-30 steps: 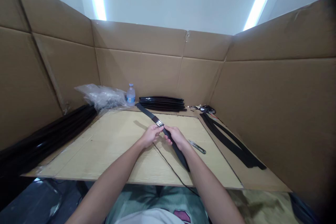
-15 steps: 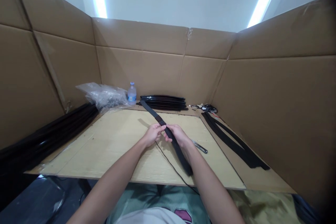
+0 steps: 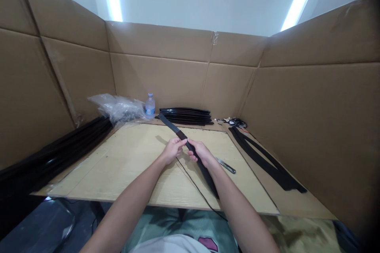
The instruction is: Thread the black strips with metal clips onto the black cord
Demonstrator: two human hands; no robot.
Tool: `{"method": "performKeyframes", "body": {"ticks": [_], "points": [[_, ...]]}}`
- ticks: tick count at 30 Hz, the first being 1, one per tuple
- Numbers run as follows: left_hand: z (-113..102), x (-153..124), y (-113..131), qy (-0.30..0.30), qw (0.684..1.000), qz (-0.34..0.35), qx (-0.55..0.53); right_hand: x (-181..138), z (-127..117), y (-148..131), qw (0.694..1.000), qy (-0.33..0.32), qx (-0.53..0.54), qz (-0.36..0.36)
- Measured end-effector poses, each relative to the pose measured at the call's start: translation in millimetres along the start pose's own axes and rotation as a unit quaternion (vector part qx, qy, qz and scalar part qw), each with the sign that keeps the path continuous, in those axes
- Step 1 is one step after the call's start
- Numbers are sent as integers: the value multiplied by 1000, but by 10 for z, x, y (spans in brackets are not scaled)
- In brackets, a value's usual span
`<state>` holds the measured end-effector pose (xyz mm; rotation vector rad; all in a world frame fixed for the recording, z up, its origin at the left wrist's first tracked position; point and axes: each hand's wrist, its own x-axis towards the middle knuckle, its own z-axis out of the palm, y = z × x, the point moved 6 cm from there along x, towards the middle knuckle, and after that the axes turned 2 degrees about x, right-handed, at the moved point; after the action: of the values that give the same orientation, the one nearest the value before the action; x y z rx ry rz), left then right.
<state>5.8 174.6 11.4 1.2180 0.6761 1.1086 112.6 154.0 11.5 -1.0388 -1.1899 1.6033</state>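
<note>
A long black strip (image 3: 170,122) lies slantwise over the pale board (image 3: 124,170), its far end near the back and its near end by the front edge. My left hand (image 3: 173,150) pinches the strip at mid-length, thumb on top. Right beside it, my right hand (image 3: 199,152) is closed around the same strip, with the two thumbs almost touching. A darker brownish-black section (image 3: 181,135) of the strip shows just beyond my thumbs. Below my hands a thin black cord (image 3: 192,182) runs toward the front edge. What my curled fingers press underneath is hidden.
A box cutter (image 3: 227,165) lies right of my right hand. Black strips (image 3: 264,162) rest along the right side, and a stack of glossy black strips (image 3: 185,116) at the back. A water bottle (image 3: 150,106), clear plastic bags (image 3: 120,108) and long black pieces (image 3: 56,150) line the left. Cardboard walls (image 3: 160,75) enclose the table.
My hands stay at nearly the same spot on the strip. The ridged folds by my thumbs now look flatter, and the near part of the strip has turned slightly.
</note>
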Motion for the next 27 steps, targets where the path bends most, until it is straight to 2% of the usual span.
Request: {"method": "performKeyframes", "body": {"ticks": [4,7,12,19,27], "points": [[-6,20,16,5,1000,23,2,-3,-5,18,999,15,11,34],[17,15,7,-6,1000,15,-1,-3,-13,34,999,5,17,46],[42,-13,-16,-18,1000,-8,-12,38,-57,-6,1000,-16,11,-6],[73,-30,-19,-31,999,-11,-8,36,-9,-81,999,-35,22,-34],[73,-47,13,-12,1000,10,9,2,-16,-96,1000,-6,-5,-18]]}}
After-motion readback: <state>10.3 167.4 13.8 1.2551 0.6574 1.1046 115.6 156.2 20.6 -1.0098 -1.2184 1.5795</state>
